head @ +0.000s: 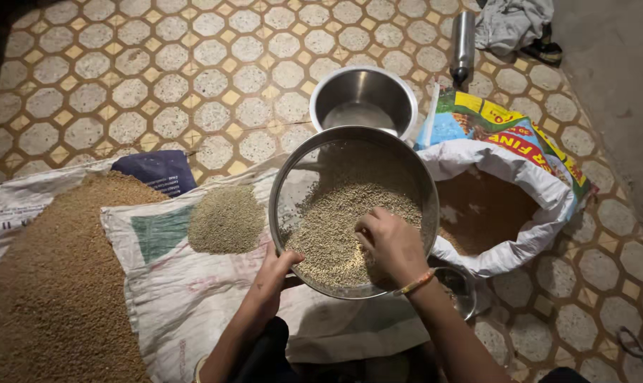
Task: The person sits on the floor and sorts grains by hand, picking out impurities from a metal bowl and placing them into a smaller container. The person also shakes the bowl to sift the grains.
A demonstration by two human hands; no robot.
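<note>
The left hand [275,273] is gripping the sieve's [293,167] near rim, fingers curled around it, above the spread sack [187,298]. The right hand [389,241] is resting in the grain [336,220], fingers loosely bent, holding nothing I can make out.

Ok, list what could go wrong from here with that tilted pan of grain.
The steel pan looks tilted and the left hand grips only its near rim, so it might tip. The right hand stirring the grain could flick some over the rim onto the white sack.
</note>
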